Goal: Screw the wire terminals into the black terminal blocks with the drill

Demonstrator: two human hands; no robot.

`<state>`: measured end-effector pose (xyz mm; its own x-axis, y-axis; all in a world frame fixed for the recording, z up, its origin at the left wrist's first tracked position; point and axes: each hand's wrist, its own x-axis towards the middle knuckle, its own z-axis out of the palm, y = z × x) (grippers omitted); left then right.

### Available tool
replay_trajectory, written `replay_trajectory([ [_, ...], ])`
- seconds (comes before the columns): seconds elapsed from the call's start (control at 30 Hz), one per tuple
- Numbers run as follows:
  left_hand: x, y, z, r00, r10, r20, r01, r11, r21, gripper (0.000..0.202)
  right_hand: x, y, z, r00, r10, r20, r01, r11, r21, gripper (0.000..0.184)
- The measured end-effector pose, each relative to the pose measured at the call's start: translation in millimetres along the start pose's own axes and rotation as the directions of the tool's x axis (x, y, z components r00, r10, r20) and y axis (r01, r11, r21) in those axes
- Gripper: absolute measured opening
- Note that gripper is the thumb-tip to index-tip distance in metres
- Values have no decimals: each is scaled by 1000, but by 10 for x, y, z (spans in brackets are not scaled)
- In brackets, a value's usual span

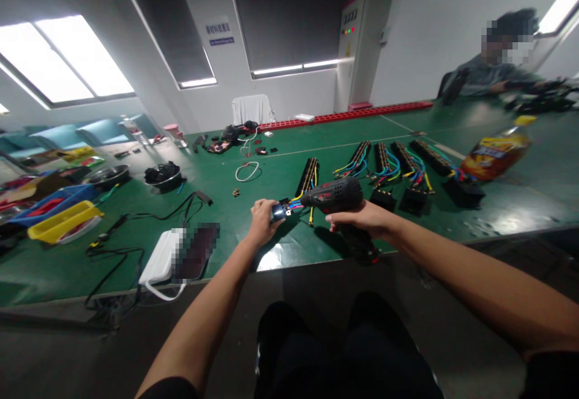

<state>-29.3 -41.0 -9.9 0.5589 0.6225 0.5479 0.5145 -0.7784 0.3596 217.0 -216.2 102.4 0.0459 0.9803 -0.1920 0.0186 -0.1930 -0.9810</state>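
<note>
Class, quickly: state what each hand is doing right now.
Left hand: closed on a small wired component.
Right hand: closed around a power screwdriver.

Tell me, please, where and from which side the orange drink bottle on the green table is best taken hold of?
Grip the orange drink bottle around its wide labelled body, coming from above. It lies tilted on the green table, yellow cap toward the far right, so the round flank faces up and nothing touches it there. The cap end looks too narrow for a sure hold.

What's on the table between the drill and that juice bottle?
In the head view, black terminal strips with coloured wires lie between the drill and the bottle.
</note>
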Motion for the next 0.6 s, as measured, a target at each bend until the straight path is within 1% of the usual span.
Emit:
replay_trajectory([
  [0.2, -3, -20, -9, 1000, -10, 1, 10, 1000, -10, 43, 28, -20, -14, 998, -60, 16, 60, 996, -59, 24],
  [0.4, -6, -27, -1, 1000, 0, -5, 0, 1000, -16, 43, 59, 19, -51, 999, -19, 28, 19, 1000, 11, 25],
  [0.47, -3, -18, 3, 1000, -9, 0, 9, 1000, -21, 43, 67, 19, -64, 999, -24, 45, 24, 1000, 11, 27],
  [0.6, 4, -11, -2, 1000, -23, 10, 23, 999, -27, 43, 82, -22, -68, 994, -85, 67, 86, 996, -12, 34],
])
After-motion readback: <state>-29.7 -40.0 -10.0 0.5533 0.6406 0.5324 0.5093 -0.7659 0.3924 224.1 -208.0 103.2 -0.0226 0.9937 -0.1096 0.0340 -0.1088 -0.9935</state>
